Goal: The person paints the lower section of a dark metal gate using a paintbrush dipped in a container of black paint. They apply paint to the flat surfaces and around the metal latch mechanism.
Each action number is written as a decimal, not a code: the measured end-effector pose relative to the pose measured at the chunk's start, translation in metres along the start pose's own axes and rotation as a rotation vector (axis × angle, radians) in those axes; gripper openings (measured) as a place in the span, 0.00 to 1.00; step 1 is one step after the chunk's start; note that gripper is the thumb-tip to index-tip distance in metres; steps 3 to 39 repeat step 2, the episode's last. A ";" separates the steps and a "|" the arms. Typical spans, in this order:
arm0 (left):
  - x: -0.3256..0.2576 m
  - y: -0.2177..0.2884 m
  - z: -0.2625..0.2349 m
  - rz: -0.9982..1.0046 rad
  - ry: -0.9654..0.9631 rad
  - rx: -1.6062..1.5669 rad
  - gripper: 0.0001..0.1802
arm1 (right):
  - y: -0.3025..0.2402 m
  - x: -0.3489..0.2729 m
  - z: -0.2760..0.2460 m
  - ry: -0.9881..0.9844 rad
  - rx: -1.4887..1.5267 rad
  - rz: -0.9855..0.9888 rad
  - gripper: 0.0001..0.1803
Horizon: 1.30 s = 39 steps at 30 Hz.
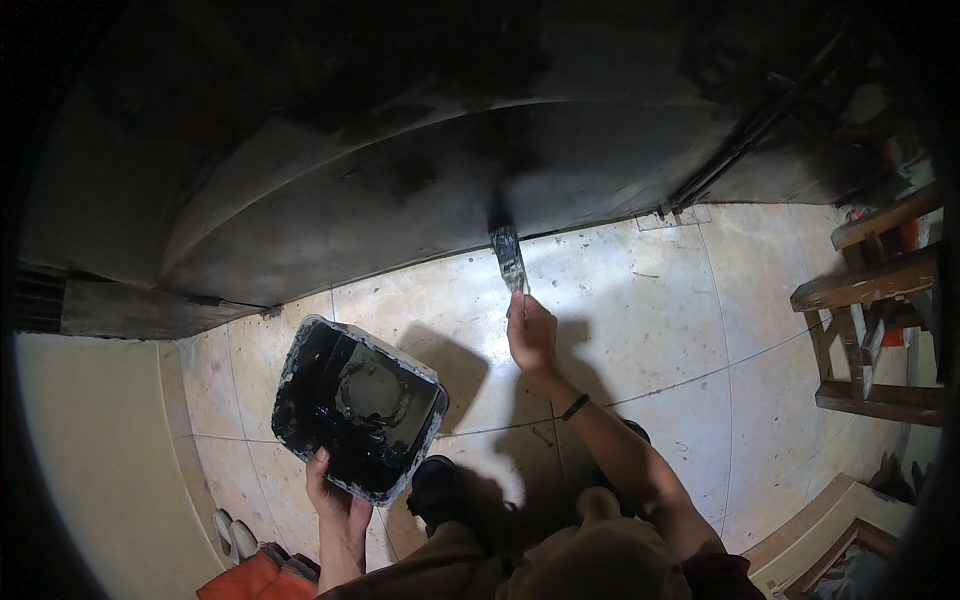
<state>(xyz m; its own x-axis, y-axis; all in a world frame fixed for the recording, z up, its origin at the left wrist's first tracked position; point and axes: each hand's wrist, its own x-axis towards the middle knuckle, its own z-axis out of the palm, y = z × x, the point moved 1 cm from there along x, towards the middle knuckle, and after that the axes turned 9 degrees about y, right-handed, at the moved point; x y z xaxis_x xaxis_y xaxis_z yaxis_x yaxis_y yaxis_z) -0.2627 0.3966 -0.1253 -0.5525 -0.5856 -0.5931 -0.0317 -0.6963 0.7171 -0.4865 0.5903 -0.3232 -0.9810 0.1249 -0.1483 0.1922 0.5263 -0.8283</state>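
My right hand point(531, 330) grips a paintbrush point(509, 256) by its handle, in the middle of the view. The brush's dark bristles touch the lower part of a large dark grey surface point(420, 215), where a wet black patch shows around the tip. At the lower left my left hand point(337, 498) holds a squarish paint container point(437, 400) by its near rim, thumb over the edge. Black paint point(345, 440) coats its inner walls and lies in the bottom. The container is tilted so that its inside faces up toward me.
Pale floor tiles point(640, 330) with dark specks lie below the surface. A wooden stool point(870, 285) stands at the right. Orange-red items point(255, 575) and light shoes point(240, 540) are by the left wall point(90, 430). My shoe point(438, 490) shows beside the container.
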 end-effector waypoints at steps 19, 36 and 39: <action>0.000 -0.001 0.000 0.025 -0.001 0.018 0.34 | 0.006 -0.007 0.005 -0.062 -0.032 0.095 0.28; 0.000 -0.001 0.000 0.025 -0.001 0.018 0.34 | 0.006 -0.007 0.005 -0.062 -0.032 0.095 0.28; 0.000 -0.001 0.000 0.025 -0.001 0.018 0.34 | 0.006 -0.007 0.005 -0.062 -0.032 0.095 0.28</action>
